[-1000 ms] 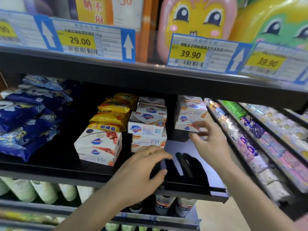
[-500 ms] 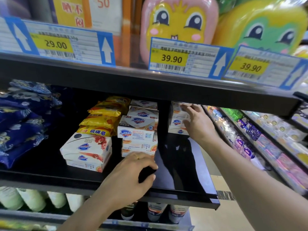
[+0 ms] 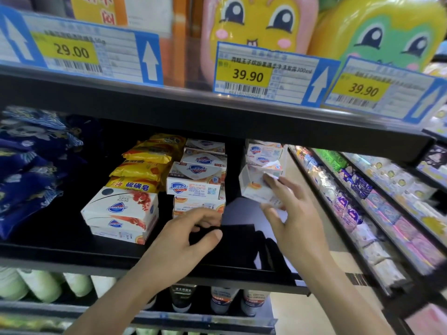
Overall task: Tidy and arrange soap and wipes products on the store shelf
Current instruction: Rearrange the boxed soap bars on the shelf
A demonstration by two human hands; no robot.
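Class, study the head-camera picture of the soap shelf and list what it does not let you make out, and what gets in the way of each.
1. Print on the soap box that the right hand holds: blurred, partly behind its fingers.
2. Bottom box of the middle stack: hidden by the left hand.
3. Bottles on the lower shelf: tops hidden by the shelf edge.
4. Small print on the price tags: too small and blurred.

Retail shop aisle, black shelf (image 3: 72, 250) stocked with boxed soap (image 3: 121, 211), price labels (image 3: 246, 74) clipped along shelf edges

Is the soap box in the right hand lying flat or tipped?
Tipped: the soap box slants in the right hand, clear of the stack.
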